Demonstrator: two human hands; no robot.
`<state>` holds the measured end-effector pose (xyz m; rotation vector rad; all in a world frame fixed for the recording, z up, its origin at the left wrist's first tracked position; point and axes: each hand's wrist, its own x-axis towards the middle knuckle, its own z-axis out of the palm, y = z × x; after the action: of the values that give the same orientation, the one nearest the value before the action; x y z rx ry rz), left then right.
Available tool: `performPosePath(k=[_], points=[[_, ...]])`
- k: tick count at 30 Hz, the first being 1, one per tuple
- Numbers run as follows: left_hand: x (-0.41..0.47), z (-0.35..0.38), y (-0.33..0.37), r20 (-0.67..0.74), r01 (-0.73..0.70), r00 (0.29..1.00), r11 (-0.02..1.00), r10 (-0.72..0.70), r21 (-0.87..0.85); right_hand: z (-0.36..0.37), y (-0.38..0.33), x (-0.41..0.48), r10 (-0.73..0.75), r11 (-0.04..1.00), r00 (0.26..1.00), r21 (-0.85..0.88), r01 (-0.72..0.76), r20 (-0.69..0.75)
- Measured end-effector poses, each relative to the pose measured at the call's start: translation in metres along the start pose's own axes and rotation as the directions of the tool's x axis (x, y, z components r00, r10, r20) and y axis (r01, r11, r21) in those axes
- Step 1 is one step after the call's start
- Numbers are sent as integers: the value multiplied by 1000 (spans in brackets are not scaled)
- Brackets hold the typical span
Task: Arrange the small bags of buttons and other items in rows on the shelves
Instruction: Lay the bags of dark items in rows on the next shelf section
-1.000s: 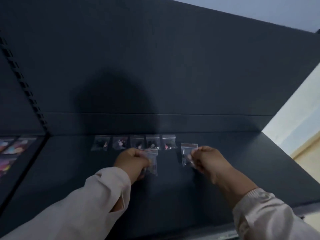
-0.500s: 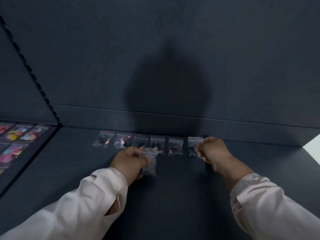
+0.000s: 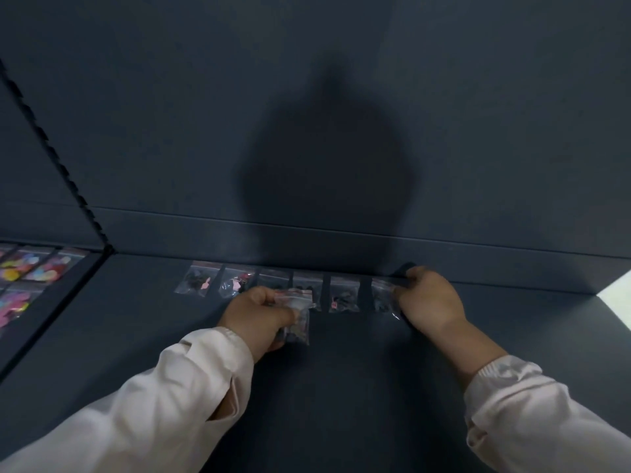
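A row of several small clear bags [image 3: 344,294] lies flat along the back of a dark grey shelf [image 3: 341,387]. My right hand [image 3: 431,299] pinches the rightmost bag [image 3: 382,295] at the row's right end, low on the shelf surface. My left hand [image 3: 261,315] is closed around a bunch of small clear bags [image 3: 297,319], held just in front of the row's middle and covering part of it. Both arms wear pale sleeves.
The shelf's back wall [image 3: 307,114] rises right behind the row. A slotted upright [image 3: 51,145] divides off a neighbouring shelf on the left, where bags of coloured items [image 3: 30,271] lie. A bright gap shows at the far right edge.
My right hand has carried its bag from in front of the row back to the row's right end and lowered it onto the shelf. My left hand has stayed put; the camera turned right.
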<state>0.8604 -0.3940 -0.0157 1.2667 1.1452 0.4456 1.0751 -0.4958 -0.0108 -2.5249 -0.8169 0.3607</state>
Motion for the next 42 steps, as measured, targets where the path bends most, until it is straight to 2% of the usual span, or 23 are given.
performPosePath(k=[2,5,8,12,15,18,22,24,26,28,30,31,33,34,36,39,42], points=[[-1,-3,2,12,-14,1000,1000,14,-4,-2,-6,-8,-66,997,996,-52,63,-58],[-3,-13,3,-6,-33,999,999,33,9,5,-24,-25,-228,973,969,-39,225,-95],[-3,-28,2,-36,-36,999,999,37,29,21,-49,-52,-437,900,895,-33,436,-91],[-4,-58,-3,-105,-67,992,994,76,92,56,-81,-86,-707,704,704,-18,709,61],[-6,-82,-9,-170,-70,980,983,99,168,81,-100,-105,-764,623,602,20,782,232],[-6,-103,-17,-205,-73,972,974,117,213,105,-110,-117,-776,578,553,-9,816,304],[-4,-130,-22,-144,-22,985,895,95,445,127,-116,-125,-780,533,557,-164,830,285],[-3,-144,-27,-113,-47,986,860,120,507,132,-120,-129,-785,506,541,-191,841,301],[-7,-155,-32,-131,-114,964,804,231,583,135,-124,-131,-778,485,518,-184,855,354],[-17,-161,-37,-150,-152,924,696,352,702,139,-125,-132,-774,474,506,-181,862,381],[-29,-163,-43,-21,-310,857,547,515,777,144,-129,-134,-762,479,526,-219,850,377],[-33,-163,-46,81,-388,833,475,547,790,146,-131,-136,-754,490,541,-229,841,373],[-33,-164,-58,250,-493,791,338,559,802,150,-136,-139,-741,513,562,-230,827,368],[-32,-165,-60,304,-498,807,305,507,812,152,-138,-140,-738,523,570,-228,821,361],[-30,-168,-60,336,-453,858,262,389,852,156,-141,-142,-733,540,586,-228,810,345],[-22,-177,-60,354,-435,872,204,338,877,157,-145,-144,-727,548,598,-241,801,336],[-17,-181,-55,374,-444,873,192,313,875,161,-150,-144,-712,573,623,-246,782,323]])
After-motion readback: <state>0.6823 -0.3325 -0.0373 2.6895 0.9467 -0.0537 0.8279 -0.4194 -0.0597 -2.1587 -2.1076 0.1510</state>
